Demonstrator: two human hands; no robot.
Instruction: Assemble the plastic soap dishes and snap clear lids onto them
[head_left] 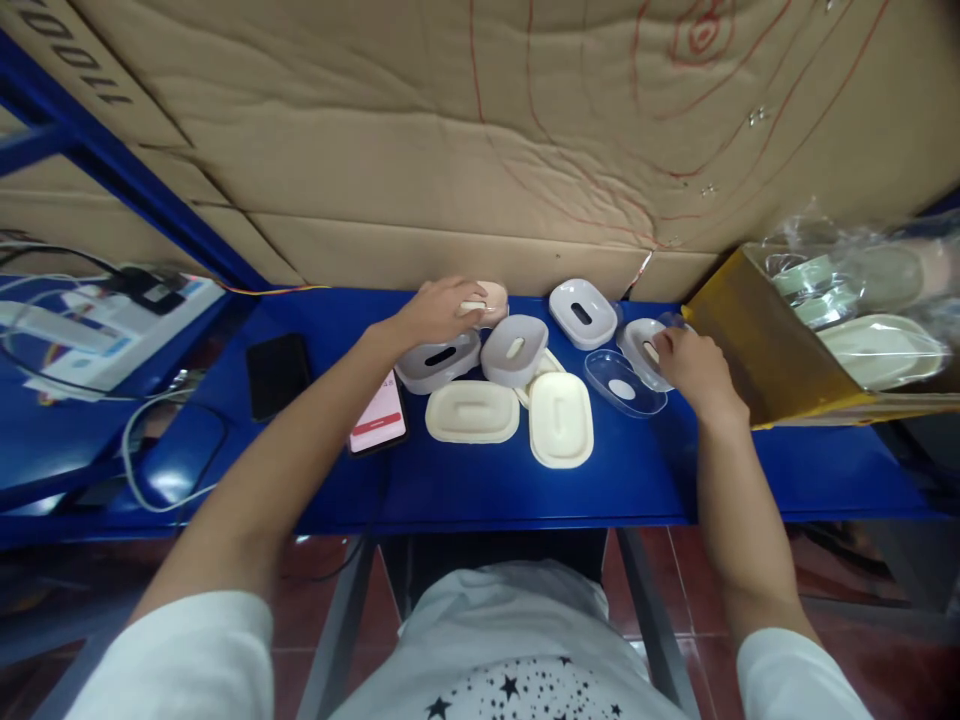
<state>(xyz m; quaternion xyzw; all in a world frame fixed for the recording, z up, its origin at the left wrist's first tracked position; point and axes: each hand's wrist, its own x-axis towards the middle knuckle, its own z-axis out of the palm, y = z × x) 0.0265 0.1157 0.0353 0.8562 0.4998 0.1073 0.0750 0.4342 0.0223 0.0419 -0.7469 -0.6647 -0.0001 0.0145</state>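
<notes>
My left hand [437,311] reaches to the back of the blue table [480,480] and closes on a pink soap-box part [495,296]. Just below it lies a grey slotted tray [439,362], with a second grey tray [514,350] to its right. My right hand [694,365] grips the edge of a grey-white slotted lid [639,345] beside a clear plastic lid [624,384]. Two cream trays [472,412] [561,420] lie in front, and another white slotted lid [583,313] sits at the back.
A cardboard wall [480,130] backs the table. An open brown box [757,345] with bagged soap-box parts [870,300] lies at right. A phone with a red screen [379,417], a black phone [277,373], cables and a white box [112,320] sit at left.
</notes>
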